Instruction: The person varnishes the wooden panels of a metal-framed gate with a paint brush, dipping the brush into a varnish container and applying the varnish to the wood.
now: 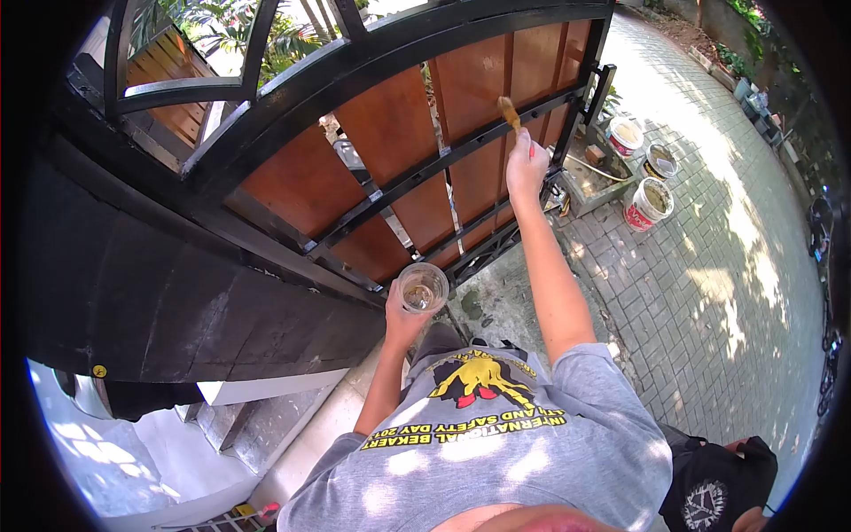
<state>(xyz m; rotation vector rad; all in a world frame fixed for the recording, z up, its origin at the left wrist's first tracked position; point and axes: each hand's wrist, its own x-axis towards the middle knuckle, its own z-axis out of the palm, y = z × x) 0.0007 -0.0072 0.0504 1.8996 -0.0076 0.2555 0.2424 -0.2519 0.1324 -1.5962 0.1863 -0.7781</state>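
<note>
My right hand [527, 164] is closed round the handle of a paintbrush [509, 113], whose tan bristles lie at a reddish-brown wooden panel [470, 86] of the gate. A bit of red shows between the fingers. Lower and to the left, my left hand [404, 321] grips a clear plastic cup [423, 288] with a little see-through liquid at its bottom. Around the panels runs the gate's black metal frame [425, 168], with an arched top bar and narrow gaps between the boards.
Several buckets, among them a white and red one [650, 205], stand on the grey brick paving [674, 293] at right. Beside them is a concrete planter box [596, 176]. A person in a black shirt [722, 483] is close at lower right. A dark curved wall [177, 284] fills the left.
</note>
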